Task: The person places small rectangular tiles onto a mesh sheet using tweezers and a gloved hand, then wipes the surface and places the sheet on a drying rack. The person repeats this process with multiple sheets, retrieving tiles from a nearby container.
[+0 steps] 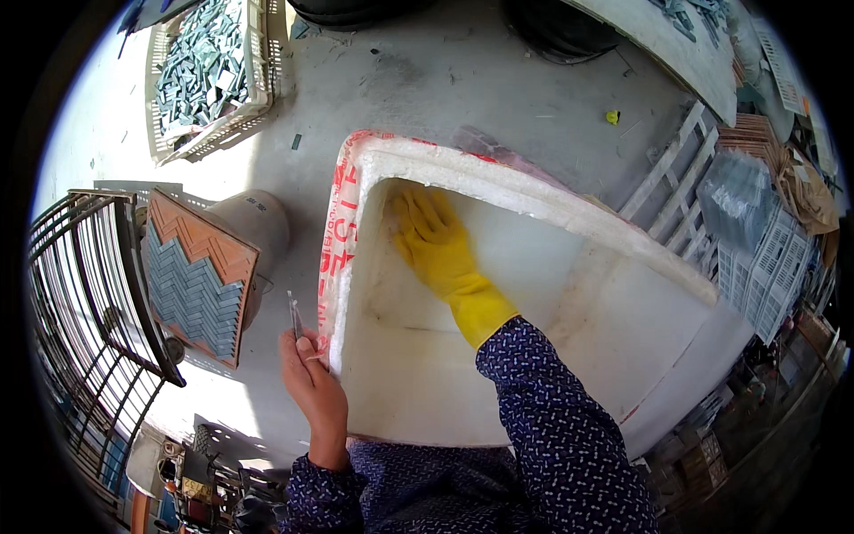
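1. The right hand (436, 242), in a yellow rubber glove, lies spread inside the far left corner of the white foam box (534, 199). Its fingers are extended and grasp nothing visible; whatever is under the palm is hidden.
2. The bare left hand (313, 396) is just outside the box's left edge, toward the near left corner, pinching a slim, pointed tool (296, 313) upright between thumb and fingers.
3. The box stands before the person, its near edge close to their body. Hard pressure on the far left corner could tip it or crack the foam rim; the tool's tip could nick the left wall if that hand swung inward.
4. Beyond the left edge, a herringbone tile panel (196, 278) sits on or against a pale bucket (267, 214); I cannot tell which. A knock from the left elbow could shift it.
5. Farther out, a crate (260, 67) of loose tile pieces stands on the floor (427, 89).
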Tool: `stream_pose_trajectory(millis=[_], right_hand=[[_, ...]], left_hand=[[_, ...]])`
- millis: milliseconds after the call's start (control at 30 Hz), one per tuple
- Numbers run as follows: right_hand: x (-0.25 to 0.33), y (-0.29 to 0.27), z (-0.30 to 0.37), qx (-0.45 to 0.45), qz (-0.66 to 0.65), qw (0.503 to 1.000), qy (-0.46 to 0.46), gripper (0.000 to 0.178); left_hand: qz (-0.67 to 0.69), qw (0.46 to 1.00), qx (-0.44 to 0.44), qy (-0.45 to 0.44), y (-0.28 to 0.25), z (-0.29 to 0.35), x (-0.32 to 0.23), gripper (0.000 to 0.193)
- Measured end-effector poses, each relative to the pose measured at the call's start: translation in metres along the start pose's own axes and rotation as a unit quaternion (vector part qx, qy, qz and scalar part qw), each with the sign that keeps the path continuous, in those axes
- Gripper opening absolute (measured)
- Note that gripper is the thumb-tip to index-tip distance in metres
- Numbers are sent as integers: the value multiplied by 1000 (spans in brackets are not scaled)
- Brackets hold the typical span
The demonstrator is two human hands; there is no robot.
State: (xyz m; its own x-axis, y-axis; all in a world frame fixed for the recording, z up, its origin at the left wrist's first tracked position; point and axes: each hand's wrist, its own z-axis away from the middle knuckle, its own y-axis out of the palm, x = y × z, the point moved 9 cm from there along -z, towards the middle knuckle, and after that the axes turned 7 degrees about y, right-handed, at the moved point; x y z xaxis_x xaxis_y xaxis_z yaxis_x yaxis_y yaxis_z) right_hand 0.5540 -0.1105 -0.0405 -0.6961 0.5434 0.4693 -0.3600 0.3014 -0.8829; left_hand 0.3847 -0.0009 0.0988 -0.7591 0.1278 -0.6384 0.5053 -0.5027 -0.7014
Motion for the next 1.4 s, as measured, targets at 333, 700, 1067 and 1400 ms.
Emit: stream_pose_trajectory(millis=[333, 700, 1067, 1400], right_hand=[[-27, -10, -48, 32, -106, 980, 168, 26], [-89, -55, 71, 138, -99, 981, 90, 25], [-31, -59, -27, -252, 10, 907, 336, 37], [-39, -37, 67, 131, 16, 988, -81, 47]], left_hand=[[-1, 1000, 9, 8, 6, -3, -6, 23], [-2, 999, 20, 29, 2, -3, -3, 25], [1, 999, -10, 39, -1, -6, -7, 25], [14, 999, -6, 30, 2, -8, -4, 22]])
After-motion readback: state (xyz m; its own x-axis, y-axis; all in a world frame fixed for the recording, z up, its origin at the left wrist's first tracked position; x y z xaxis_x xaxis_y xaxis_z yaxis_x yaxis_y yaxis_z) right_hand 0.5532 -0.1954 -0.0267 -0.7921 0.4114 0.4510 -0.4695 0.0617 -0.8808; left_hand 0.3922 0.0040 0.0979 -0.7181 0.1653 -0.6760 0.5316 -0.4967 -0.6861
